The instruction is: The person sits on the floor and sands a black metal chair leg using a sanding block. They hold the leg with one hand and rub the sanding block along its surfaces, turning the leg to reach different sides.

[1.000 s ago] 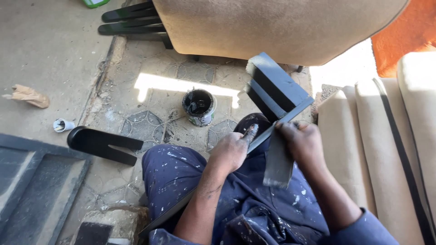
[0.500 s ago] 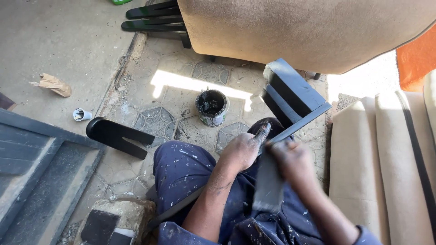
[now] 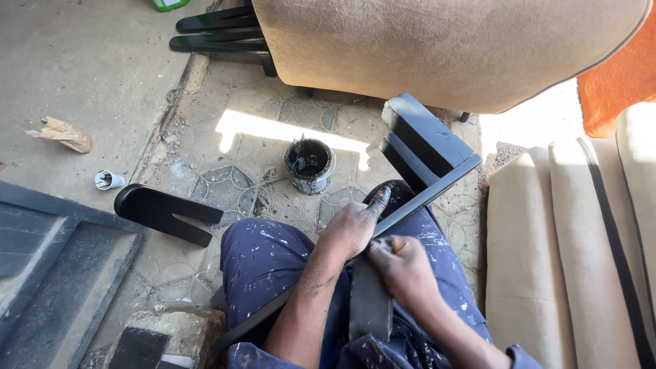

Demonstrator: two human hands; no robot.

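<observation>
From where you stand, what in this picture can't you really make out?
Head view, the only one:
- Right hand: its fingers curl around something small; the hand itself hides it.
- Black frame: its lower end disappears behind the left hand and forearm.
- Paint tin: dark inside, so its fill level is unreadable.
- Tan cushion: cut off by the top edge.
- Small white cup: too small to tell its contents.

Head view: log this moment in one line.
left hand: on black frame | right hand: grips its lower bar | paint can: open, on floor

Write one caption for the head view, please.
Both hands, left hand and right hand, grip a black frame beside a paint tin.
</observation>
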